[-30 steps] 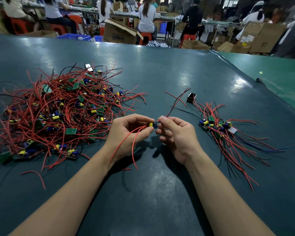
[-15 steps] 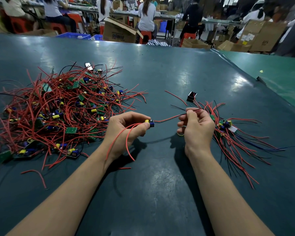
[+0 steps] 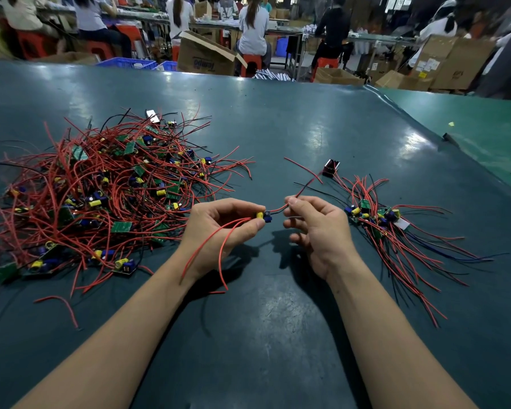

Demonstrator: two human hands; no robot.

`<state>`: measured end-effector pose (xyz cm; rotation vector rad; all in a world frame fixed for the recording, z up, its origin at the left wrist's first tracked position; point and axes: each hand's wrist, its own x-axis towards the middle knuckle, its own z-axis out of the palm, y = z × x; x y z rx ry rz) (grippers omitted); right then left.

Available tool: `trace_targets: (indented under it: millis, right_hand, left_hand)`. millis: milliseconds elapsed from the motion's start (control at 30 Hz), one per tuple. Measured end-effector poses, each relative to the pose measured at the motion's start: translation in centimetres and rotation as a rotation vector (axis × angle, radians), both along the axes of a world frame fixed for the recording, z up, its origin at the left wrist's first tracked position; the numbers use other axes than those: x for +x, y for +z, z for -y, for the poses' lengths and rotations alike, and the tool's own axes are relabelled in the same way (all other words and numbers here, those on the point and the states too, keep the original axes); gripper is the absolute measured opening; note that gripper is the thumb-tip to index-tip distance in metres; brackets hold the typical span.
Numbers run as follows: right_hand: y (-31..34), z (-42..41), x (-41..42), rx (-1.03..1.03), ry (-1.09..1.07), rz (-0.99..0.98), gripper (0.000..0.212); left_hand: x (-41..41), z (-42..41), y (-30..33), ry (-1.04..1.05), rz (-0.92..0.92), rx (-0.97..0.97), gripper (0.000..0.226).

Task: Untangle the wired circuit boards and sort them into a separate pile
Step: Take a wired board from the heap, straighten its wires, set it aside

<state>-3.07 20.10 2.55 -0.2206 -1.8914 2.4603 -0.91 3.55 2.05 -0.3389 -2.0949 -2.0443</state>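
A big tangled heap of small green circuit boards with red and black wires (image 3: 106, 196) covers the table's left side. A smaller sorted pile of wired boards (image 3: 378, 219) lies on the right, wires trailing toward me. Between them, above the table, my left hand (image 3: 218, 228) pinches one small circuit board (image 3: 263, 215) with yellow and blue parts; two of its red wires hang down across my wrist. My right hand (image 3: 319, 228) pinches that board's other red and black wires (image 3: 295, 199) close to the board, holding them stretched up to the right.
The dark green table mat (image 3: 277, 335) carries a loose red wire (image 3: 59, 302) at the left front and a small black component (image 3: 331, 167) behind the sorted pile. A lighter green table (image 3: 484, 128) adjoins at the right. People on stools and cardboard boxes fill the background.
My right hand slid out along the wires toward the sorted pile, then came back close to the board. My left hand has kept its pinch on the board throughout.
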Motion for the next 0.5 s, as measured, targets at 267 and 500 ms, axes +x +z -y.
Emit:
trace_targets:
  millis: [267, 500]
  right_hand:
    - [-0.15, -0.24, -0.31, 0.085, -0.287, -0.155, 0.008]
    - [-0.33, -0.72, -0.75, -0.104, -0.365, -0.174, 0.018]
  left_hand:
    - [0.04, 0.09, -0.13, -0.004, 0.03, 0.004, 0.019]
    - [0.22, 0.04, 0.02, -0.007, 0.055, -0.001, 0.018]
